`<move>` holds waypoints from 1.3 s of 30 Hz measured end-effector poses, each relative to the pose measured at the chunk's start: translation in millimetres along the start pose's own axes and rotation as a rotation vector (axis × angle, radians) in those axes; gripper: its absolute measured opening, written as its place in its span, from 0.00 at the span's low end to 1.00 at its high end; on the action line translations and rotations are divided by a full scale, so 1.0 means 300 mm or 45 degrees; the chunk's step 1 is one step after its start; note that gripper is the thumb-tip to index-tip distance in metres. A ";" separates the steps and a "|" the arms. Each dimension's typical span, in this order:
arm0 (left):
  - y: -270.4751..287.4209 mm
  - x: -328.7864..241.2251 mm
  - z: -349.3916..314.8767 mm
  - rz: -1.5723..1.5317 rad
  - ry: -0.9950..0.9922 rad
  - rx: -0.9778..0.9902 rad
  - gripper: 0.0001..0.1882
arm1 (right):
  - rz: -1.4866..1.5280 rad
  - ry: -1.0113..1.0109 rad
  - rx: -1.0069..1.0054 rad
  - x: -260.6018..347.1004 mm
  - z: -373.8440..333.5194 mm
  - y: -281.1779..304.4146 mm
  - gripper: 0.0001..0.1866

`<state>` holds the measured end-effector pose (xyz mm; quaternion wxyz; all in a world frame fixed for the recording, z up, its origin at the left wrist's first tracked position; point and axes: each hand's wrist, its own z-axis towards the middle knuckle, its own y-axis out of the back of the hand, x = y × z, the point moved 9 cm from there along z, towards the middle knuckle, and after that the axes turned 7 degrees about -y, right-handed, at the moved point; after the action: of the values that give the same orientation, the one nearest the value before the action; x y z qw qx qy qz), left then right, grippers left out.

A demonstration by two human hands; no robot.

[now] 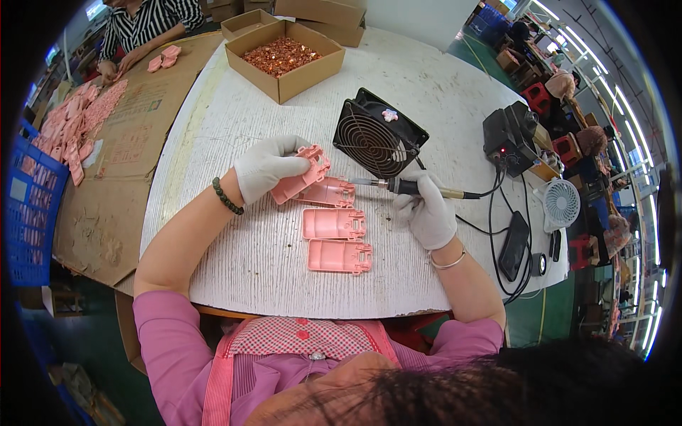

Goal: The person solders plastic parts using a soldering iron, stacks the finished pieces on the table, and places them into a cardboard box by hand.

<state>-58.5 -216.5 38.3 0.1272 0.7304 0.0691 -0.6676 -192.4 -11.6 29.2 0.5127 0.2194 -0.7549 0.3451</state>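
Observation:
My gloved left hand grips a pink plastic case half, raised and tilted above the table. Partly beneath it lies a second pink case half. Two more pink case halves, one in the middle and one nearest me, lie flat in a column toward my body. In my gloved right hand is a soldering iron, its tip pointing left, close to the notched end of the upper case pieces. Whether the tip touches any of them I cannot tell.
Beyond my hands stands a black fan. A cardboard box of small copper-coloured parts sits farther back. To the right are a black soldering station, cables, a phone and a small white fan. Another person handles pink parts at far left.

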 end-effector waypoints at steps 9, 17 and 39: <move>-0.006 -0.012 -0.007 -0.039 0.008 0.001 0.14 | -0.045 0.039 0.066 0.009 -0.004 -0.011 0.15; 0.003 0.009 0.006 0.061 0.012 0.000 0.18 | -0.011 0.019 0.040 0.005 0.001 -0.007 0.16; -0.082 -0.119 -0.028 0.931 -0.475 -0.045 0.08 | -0.153 0.004 0.145 -0.002 -0.008 -0.040 0.12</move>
<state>-60.6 -188.3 72.1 0.3791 0.5708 -0.2078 -0.6981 -182.3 -17.8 32.8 0.5202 0.2926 -0.7189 0.3564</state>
